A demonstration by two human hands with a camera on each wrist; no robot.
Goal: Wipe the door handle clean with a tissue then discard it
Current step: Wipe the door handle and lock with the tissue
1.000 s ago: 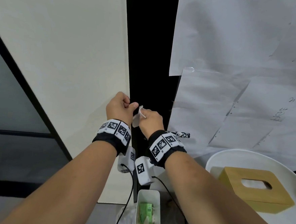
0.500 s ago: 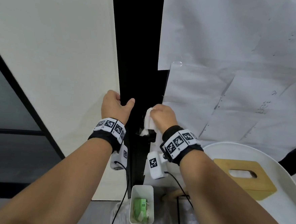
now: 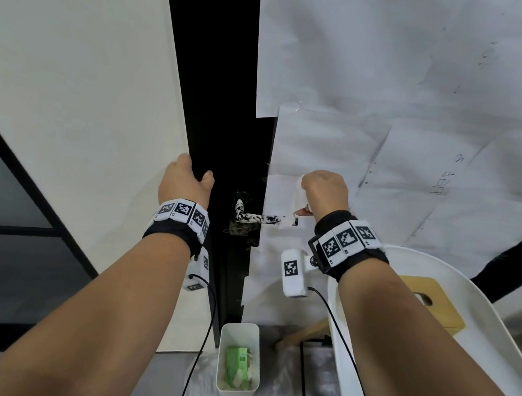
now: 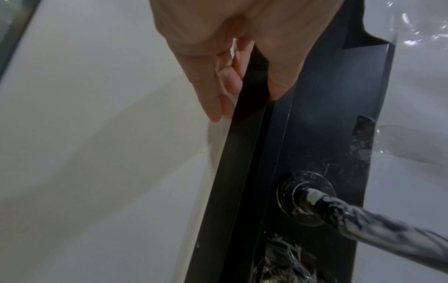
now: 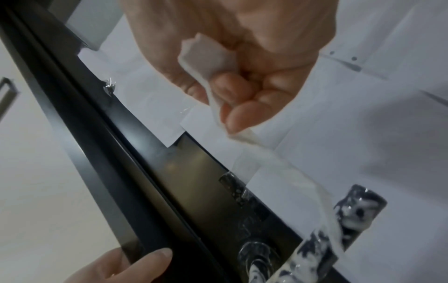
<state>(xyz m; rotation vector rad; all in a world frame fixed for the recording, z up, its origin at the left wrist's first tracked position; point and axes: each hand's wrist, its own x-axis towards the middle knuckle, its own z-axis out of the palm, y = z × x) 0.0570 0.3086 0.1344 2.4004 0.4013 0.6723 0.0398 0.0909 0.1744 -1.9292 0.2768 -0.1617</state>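
Observation:
The black lever door handle (image 3: 264, 219), smeared with white, sticks out to the right from the dark door edge (image 3: 227, 133). My right hand (image 3: 306, 201) is above the lever's free end and grips a white tissue (image 3: 297, 197). In the right wrist view the tissue (image 5: 208, 55) is bunched in the curled fingers (image 5: 238, 114), and a strip of it trails down onto the handle (image 5: 358, 210) near its tip. My left hand (image 3: 198, 175) holds the door edge above the handle. Its thumb (image 4: 283, 76) lies on the front face and its fingers (image 4: 218, 95) are behind the door edge (image 4: 252, 143).
A white bin (image 3: 239, 329) with a green pack inside stands on the floor below the handle. To the right is a round white table (image 3: 354, 343) with a wooden tissue box (image 3: 440, 309). Paper sheets (image 3: 385, 82) cover the door panel. A white wall (image 3: 75, 92) is on the left.
My right hand has slid the tissue rightward along the lever, from near the door edge out to its free end, baring the smeared lever. My left hand went from the tissue to the door edge.

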